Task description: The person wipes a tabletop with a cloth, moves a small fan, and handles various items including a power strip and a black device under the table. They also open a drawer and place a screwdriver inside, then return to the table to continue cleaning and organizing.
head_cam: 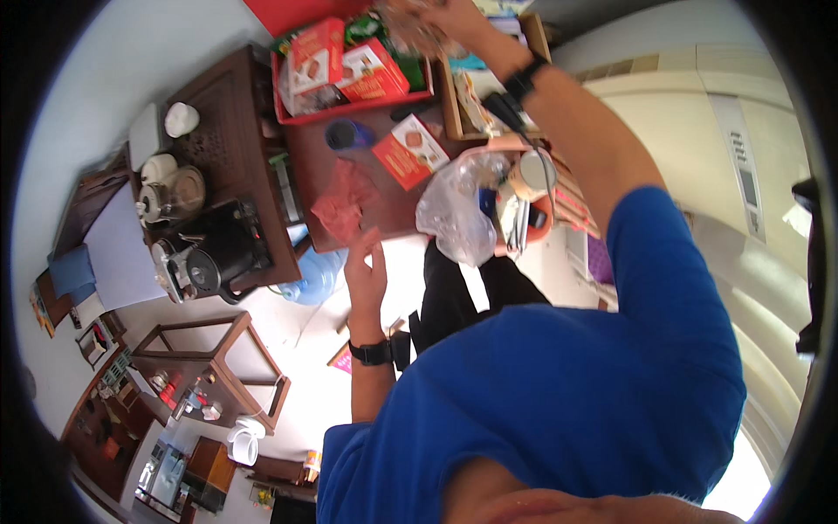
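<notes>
My right hand point(452, 19) reaches to the top edge of the view. It grips a clear plastic package point(416, 29), blurred and partly cut off, above a red tray point(357, 108). In the tray lie red-and-white boxes point(373, 71) and green packets. My left hand point(366, 272) is at the front edge of the dark wooden table point(393, 213), its fingertips at a crumpled red cloth point(346, 200); whether they pinch it is unclear. Beyond the cloth are a dark blue cup point(348, 134) lying on its side and a flat red-and-white box point(411, 152).
Right of the table's front stands a pink bin point(543, 229) holding a clear plastic bag point(458, 209), a canister and a cable. A wooden box point(452, 105) of papers sits behind it. At left, a cabinet carries a black kettle point(213, 265); a blue water bottle point(317, 278) is below.
</notes>
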{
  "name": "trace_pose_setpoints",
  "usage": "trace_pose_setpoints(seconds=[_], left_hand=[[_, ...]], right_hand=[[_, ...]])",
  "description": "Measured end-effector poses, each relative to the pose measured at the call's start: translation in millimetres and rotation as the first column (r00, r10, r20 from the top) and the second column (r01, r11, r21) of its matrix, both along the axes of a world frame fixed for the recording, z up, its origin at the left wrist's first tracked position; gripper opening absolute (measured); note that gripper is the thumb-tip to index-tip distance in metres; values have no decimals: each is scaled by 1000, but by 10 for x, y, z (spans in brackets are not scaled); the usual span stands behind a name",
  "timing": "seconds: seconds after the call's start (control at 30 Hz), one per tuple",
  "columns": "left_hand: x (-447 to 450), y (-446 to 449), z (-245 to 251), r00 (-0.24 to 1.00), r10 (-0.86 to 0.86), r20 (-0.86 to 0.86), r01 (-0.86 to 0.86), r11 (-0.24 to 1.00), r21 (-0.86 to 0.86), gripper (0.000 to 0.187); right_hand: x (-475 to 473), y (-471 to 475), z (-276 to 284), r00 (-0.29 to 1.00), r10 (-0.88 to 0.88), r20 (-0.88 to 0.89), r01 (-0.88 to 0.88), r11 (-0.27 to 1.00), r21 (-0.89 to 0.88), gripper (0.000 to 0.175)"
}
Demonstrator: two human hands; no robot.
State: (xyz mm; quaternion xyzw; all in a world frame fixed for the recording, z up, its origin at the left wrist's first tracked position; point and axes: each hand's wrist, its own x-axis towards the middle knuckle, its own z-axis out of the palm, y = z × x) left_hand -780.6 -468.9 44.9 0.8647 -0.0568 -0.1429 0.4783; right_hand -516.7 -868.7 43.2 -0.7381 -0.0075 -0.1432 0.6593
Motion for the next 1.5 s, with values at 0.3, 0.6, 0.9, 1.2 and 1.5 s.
trace_pose_setpoints(seconds=[0.3, 0.6, 0.9, 1.2, 1.5], left_hand=[[-343, -257, -184, 955, -46, -291, 25, 997, -74, 36], [-237, -1196, -531, 936, 0, -353, -123, 938, -325, 109], [-615, -1589, -916, 786, -361, -501, 352, 929, -118, 52], [-143, -1408, -1005, 618, -229, -752, 331, 944, -15, 57], [-151, -1665, -1703, 829, -207, -519, 324, 935, 144, 40]], right_hand=[[261, 405, 134, 950, -44, -310, -112, 877, -467, 59], [-534, 211, 236, 897, 148, -416, -390, 707, -590, 54], [-3099, -731, -724, 822, -293, -488, -40, 825, -564, 56], [-4659, -431, -1638, 338, -418, -843, 189, 908, -374, 41], [-4407, -384, -1728, 428, -421, -800, -7, 883, -469, 29]])
